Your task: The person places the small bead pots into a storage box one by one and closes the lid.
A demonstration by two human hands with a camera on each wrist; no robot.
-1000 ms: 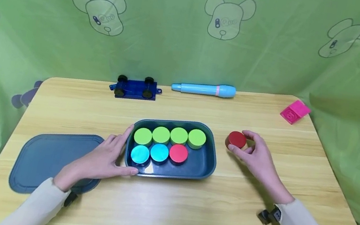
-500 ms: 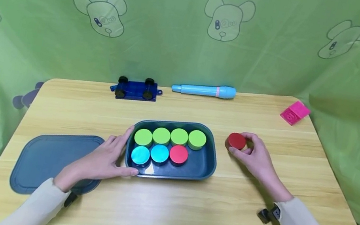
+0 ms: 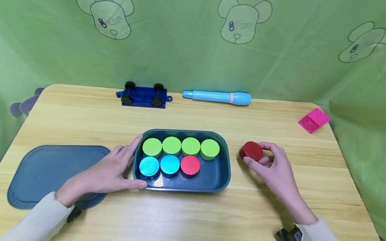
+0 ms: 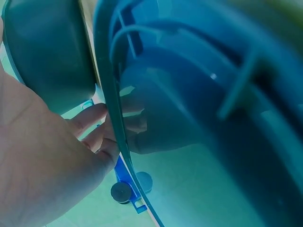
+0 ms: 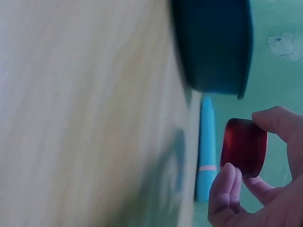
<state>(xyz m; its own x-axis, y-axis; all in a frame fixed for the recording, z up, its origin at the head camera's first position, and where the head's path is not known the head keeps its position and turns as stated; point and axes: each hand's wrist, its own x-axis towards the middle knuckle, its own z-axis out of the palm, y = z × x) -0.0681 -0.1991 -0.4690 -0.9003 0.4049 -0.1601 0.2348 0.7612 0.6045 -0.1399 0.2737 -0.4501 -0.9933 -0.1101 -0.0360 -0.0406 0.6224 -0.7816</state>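
In the head view my right hand (image 3: 278, 172) pinches a short dark red cylinder (image 3: 251, 150) between thumb and fingers, right of a dark tray (image 3: 221, 181). The right wrist view shows the red cylinder (image 5: 244, 147) held by its edge, apart from the tabletop. My left hand (image 3: 106, 172) rests against the tray's left end, thumb at the near rim and index finger along the left side. Inside, several green cylinders (image 3: 171, 145) line the back. In front of them stand two blue cylinders (image 3: 169, 164) and one red-topped cylinder (image 3: 190, 165).
A dark flat lid (image 3: 48, 172) lies at the left, partly under my left forearm. Along the back are a blue toy wagon chassis (image 3: 144, 97) with black wheels and a light blue toy microphone (image 3: 220, 96). A pink block (image 3: 314, 120) sits at the back right corner.
The red cylinder in my right hand tilts slightly, and that hand has barely shifted. My left hand stays against the tray.
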